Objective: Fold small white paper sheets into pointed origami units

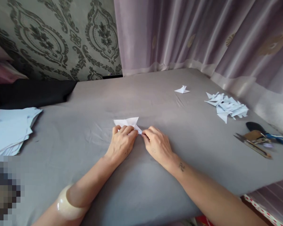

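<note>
A small folded piece of white paper (129, 121) lies on the grey cloth surface in front of me, its pointed corners sticking out past my fingers. My left hand (124, 139) is closed over its near side and presses it down. With thumb and fingers pinched, my right hand (157, 141) grips the narrow right tip of the same paper. The fingers hide the near edge of the folds.
Several folded paper pieces are heaped (228, 105) at the right, and a single folded paper bird (182, 89) sits further back. Scissors (253, 146) lie at the right. A stack of paper sheets (10, 128) and a black cloth (35, 92) are at the left.
</note>
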A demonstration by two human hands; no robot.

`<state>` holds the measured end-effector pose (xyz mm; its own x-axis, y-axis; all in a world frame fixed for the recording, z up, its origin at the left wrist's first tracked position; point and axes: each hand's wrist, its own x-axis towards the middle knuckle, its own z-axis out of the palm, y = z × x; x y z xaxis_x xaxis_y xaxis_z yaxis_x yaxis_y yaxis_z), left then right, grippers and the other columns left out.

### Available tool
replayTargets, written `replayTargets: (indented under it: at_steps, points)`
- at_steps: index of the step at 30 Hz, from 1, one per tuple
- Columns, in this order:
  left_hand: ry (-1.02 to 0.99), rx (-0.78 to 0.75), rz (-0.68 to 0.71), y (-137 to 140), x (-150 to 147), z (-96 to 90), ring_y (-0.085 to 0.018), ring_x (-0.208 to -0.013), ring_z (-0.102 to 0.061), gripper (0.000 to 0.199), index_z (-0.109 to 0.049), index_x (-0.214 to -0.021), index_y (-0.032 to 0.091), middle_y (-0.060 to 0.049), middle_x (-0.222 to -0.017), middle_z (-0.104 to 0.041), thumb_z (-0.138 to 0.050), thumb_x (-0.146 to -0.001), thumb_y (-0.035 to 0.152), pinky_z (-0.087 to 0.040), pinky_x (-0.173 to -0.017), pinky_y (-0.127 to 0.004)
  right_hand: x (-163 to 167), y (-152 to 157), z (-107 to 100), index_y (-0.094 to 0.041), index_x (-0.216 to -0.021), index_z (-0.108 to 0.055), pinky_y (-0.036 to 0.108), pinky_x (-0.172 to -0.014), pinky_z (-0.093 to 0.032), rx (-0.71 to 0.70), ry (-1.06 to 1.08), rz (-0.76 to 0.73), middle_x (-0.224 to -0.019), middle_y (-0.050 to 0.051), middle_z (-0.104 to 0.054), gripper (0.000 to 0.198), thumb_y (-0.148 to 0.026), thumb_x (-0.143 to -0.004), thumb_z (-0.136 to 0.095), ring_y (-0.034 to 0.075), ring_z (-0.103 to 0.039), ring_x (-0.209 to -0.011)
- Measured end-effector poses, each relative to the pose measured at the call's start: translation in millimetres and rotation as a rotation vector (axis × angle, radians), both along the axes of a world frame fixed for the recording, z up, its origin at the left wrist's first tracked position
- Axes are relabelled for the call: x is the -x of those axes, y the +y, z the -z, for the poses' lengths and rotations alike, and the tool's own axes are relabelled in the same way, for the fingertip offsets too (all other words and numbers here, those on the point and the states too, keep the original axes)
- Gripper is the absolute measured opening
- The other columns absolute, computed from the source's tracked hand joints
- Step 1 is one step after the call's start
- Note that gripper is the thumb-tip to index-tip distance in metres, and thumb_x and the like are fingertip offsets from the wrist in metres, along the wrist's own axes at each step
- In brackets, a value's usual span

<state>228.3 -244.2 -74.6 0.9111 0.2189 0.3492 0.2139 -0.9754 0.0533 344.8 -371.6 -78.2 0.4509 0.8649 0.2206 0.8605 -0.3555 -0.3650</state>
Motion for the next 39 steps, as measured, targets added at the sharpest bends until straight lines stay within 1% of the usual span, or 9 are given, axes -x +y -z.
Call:
replayTargets:
  at_steps: [2, 5, 8, 11, 15, 20, 24, 29, 39]
  points:
    - [-0.008, -0.047, 0.037, 0.6, 1.1, 1.4, -0.021, -0.089, -0.062, 0.02, -0.063, -0.098, 0.02, -0.004, -0.097, -0.069, -0.045, -0.095, 0.014, -0.032, -0.087, -0.042, 1.3, -2.2, -2.9, -0.024, -0.092, -0.067, 0.028, -0.067, -0.04, 0.007, -0.011, -0.032, -0.087, 0.003, -0.062, 0.022, -0.019, -0.095, -0.046, 0.016, -0.059, -0.08]
    - [-0.021, -0.068, 0.047, -0.3, 3.4, 1.2, -0.021, -0.086, -0.061, 0.019, -0.064, -0.09, 0.019, -0.003, -0.089, -0.069, -0.046, -0.093, 0.011, -0.032, -0.087, -0.042, 3.6, -6.1, -7.6, -0.023, -0.091, -0.068, 0.03, -0.069, -0.04, 0.026, -0.054, -0.073, -0.086, 0.004, -0.061, 0.026, -0.015, -0.094, -0.044, 0.017, -0.057, -0.078]
    - [-0.025, -0.027, 0.014, -3.3, 6.6, -0.9, -0.02, -0.084, -0.061, 0.02, -0.063, -0.084, 0.019, -0.003, -0.085, -0.069, -0.046, -0.093, 0.013, -0.032, -0.086, -0.041, 5.0, -8.7, -9.4, -0.021, -0.093, -0.068, 0.031, -0.068, -0.039, 0.046, -0.081, -0.079, -0.085, 0.005, -0.06, 0.025, -0.013, -0.093, -0.044, 0.017, -0.055, -0.076]
    - [-0.029, 0.011, -0.018, -7.0, 9.6, -3.1, -0.02, -0.085, -0.061, 0.021, -0.062, -0.086, 0.02, -0.002, -0.087, -0.069, -0.045, -0.093, 0.011, -0.031, -0.085, -0.041, 5.0, -9.0, -8.2, -0.021, -0.092, -0.067, 0.031, -0.069, -0.039, 0.035, -0.062, -0.079, -0.084, 0.004, -0.06, 0.024, -0.014, -0.093, -0.045, 0.017, -0.055, -0.077]
    - [-0.011, 0.03, -0.046, -10.9, 11.0, -5.7, -0.02, -0.085, -0.063, 0.021, -0.061, -0.085, 0.018, -0.003, -0.087, -0.07, -0.044, -0.092, 0.009, -0.031, -0.087, -0.042, 3.7, -7.0, -7.0, -0.022, -0.097, -0.068, 0.029, -0.071, -0.039, 0.005, -0.013, -0.083, -0.085, 0.003, -0.061, 0.021, -0.017, -0.093, -0.048, 0.016, -0.056, -0.078]
    - [0.001, 0.065, -0.05, -11.0, 10.1, -8.4, -0.02, -0.089, -0.065, 0.019, -0.062, -0.089, 0.019, -0.003, -0.096, -0.071, -0.044, -0.095, 0.013, -0.03, -0.089, -0.042, 3.8, -3.7, -6.7, -0.023, -0.096, -0.07, 0.028, -0.071, -0.039, 0.002, 0.014, -0.085, -0.083, 0.002, -0.061, 0.019, -0.02, -0.093, -0.051, 0.016, -0.056, -0.077]
    - [-0.033, 0.112, -0.094, -8.6, 7.6, -9.5, -0.019, -0.087, -0.066, 0.021, -0.062, -0.087, 0.02, -0.002, -0.094, -0.072, -0.044, -0.096, 0.017, -0.031, -0.087, -0.041, 4.6, -1.9, -2.3, -0.021, -0.092, -0.069, 0.028, -0.07, -0.038, -0.014, 0.024, -0.06, -0.083, 0.002, -0.062, 0.018, -0.022, -0.094, -0.051, 0.016, -0.058, -0.078]
    - [-0.014, 0.138, -0.157, -6.9, 4.3, -10.2, -0.019, -0.084, -0.066, 0.022, -0.063, -0.083, 0.019, -0.002, -0.094, -0.072, -0.045, -0.096, 0.021, -0.031, -0.086, -0.041, 4.0, -0.6, 1.8, -0.021, -0.087, -0.066, 0.027, -0.066, -0.037, -0.035, 0.058, 0.0, -0.083, 0.001, -0.062, 0.018, -0.022, -0.094, -0.05, 0.014, -0.058, -0.075]
    - [0.027, 0.136, -0.169, -2.4, 0.6, -9.7, -0.019, -0.082, -0.066, 0.024, -0.064, -0.084, 0.02, -0.002, -0.093, -0.072, -0.045, -0.097, 0.025, -0.03, -0.086, -0.042, 3.7, 6.6, 0.3, -0.021, -0.079, -0.063, 0.026, -0.064, -0.036, 0.002, 0.154, 0.113, -0.083, 0.001, -0.064, 0.014, -0.021, -0.089, -0.053, 0.014, -0.059, -0.071]
